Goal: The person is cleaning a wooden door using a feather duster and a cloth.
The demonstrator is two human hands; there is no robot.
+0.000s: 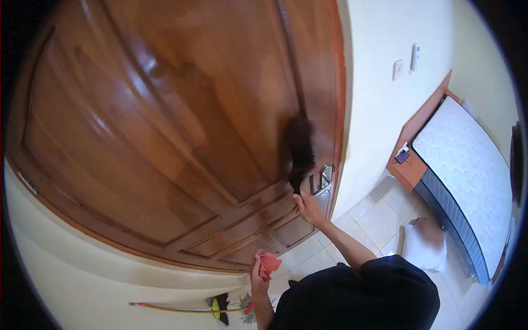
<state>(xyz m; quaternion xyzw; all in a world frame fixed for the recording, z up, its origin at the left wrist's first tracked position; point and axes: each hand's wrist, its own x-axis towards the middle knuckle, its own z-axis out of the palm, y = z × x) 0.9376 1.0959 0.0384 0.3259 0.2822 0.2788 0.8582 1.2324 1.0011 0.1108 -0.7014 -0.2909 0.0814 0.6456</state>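
Observation:
A brown panelled wooden door (198, 123) stands in front of me. My right hand (309, 208) grips the handle end of a black duster (301, 148), whose blurred dark head is at the door's panel, just left of the metal door handle (324, 187). Lower down, near the door's bottom edge, my left hand (259, 272) is closed around a crumpled red cloth (270, 265). Whether the duster's head touches the wood I cannot tell.
A broom (220, 309) and a grey mop head (247, 309) lie low at the left wall. On the right are a bed with a white mattress (462, 165), a wooden bedside shelf (408, 171), a white wall switch (398, 70) and a person in white (425, 251) on the tiled floor.

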